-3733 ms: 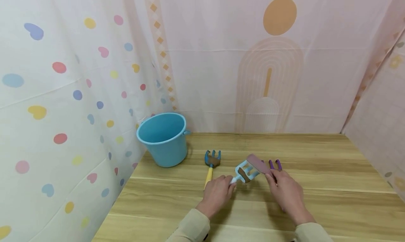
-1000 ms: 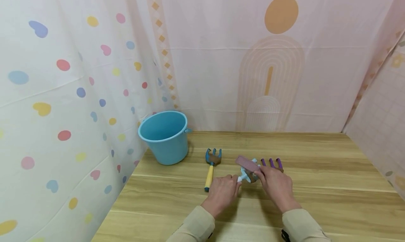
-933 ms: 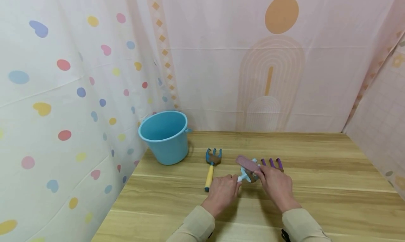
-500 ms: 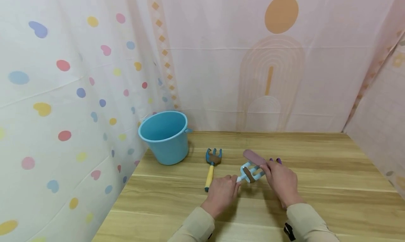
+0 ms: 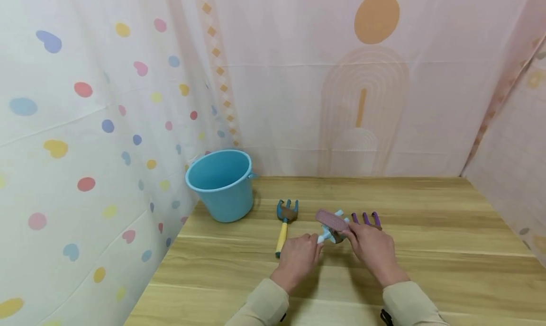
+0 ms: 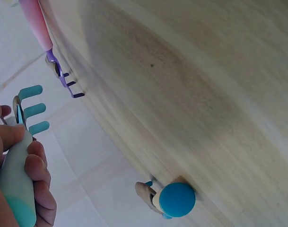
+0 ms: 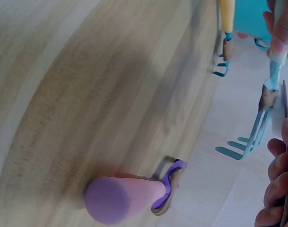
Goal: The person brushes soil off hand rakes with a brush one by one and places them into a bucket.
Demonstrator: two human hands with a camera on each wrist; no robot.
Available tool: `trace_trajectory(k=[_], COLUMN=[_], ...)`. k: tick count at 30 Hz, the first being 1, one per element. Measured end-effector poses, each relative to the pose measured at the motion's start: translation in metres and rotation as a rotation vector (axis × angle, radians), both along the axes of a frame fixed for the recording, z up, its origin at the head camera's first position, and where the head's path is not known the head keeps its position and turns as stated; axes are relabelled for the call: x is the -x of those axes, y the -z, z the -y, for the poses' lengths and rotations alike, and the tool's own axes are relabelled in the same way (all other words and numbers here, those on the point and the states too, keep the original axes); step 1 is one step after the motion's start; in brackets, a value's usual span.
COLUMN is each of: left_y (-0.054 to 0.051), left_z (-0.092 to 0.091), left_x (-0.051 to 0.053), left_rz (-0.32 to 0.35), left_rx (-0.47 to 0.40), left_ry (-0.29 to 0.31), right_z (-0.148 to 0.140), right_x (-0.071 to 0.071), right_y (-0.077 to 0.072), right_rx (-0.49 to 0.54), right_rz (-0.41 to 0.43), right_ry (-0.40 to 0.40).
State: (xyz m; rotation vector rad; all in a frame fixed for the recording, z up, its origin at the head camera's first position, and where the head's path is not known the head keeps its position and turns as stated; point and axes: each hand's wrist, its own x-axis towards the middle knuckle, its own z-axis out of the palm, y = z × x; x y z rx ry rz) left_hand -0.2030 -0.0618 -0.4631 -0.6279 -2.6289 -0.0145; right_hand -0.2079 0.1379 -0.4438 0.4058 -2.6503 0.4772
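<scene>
A light blue garden fork (image 6: 17, 175) is held above the table, to the right of the blue bucket (image 5: 228, 205) and nearer the person. The left hand (image 5: 297, 257) is closed around its pale handle, the tines reaching beyond the grip. The right hand (image 5: 372, 248), farther from the bucket, pinches a mauve brush (image 5: 332, 220) over the fork's head. Whether the brush touches the fork's brown patch (image 7: 267, 98) is hard to tell.

The head view hides most of the fork's handle; the left wrist view shows it whole, with a teal end. The right wrist view reveals the pink handle of a purple fork (image 7: 139, 195), which the right hand covers from above. This fork lies right of the bucket, beyond the held one. A yellow-handled fork (image 5: 282, 236) with a blue head lies just right of the bucket.

The table (image 5: 448, 264) has a light wood grain. Left of the bucket hangs a curtain (image 5: 102, 155) with coloured dots and hearts; behind it, a pale curtain (image 5: 281, 98) printed with arches.
</scene>
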Motion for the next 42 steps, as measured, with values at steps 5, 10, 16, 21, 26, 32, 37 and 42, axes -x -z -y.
trace_trajectory(k=[5,10,16,21,26,32,37,42], left_y=[0.001,0.001,0.002,0.002,0.003,0.006,0.004,-0.001], left_z=[0.000,0.000,0.001,0.001,0.000,-0.002,-0.003,0.000], left_x=[0.000,-0.001,-0.001,-0.001,-0.002,-0.005,-0.003,-0.001], left_rz=[-0.006,-0.001,0.000,-0.001,-0.048,-0.095,-0.021,0.038], left_rx=[0.006,0.006,0.002,0.012,0.053,0.101,0.044,-0.001], left_ry=[-0.002,0.005,0.015,0.014,0.019,0.038,0.023,-0.011], right_z=[0.001,0.003,0.004,0.005,0.002,-0.012,-0.015,-0.011], right_x=[0.002,0.003,0.003,0.003,0.005,0.008,0.007,0.005], right_y=[0.005,0.007,0.008,0.009,0.009,0.004,0.001,0.004], right_rx=[0.004,0.014,0.025,0.036,0.050,0.098,0.138,0.147], right_rz=[0.004,0.015,0.028,0.005,0.014,0.114,0.186,0.121], right_ry=[0.026,0.047,0.063,0.067,0.072,0.130,0.121,0.041])
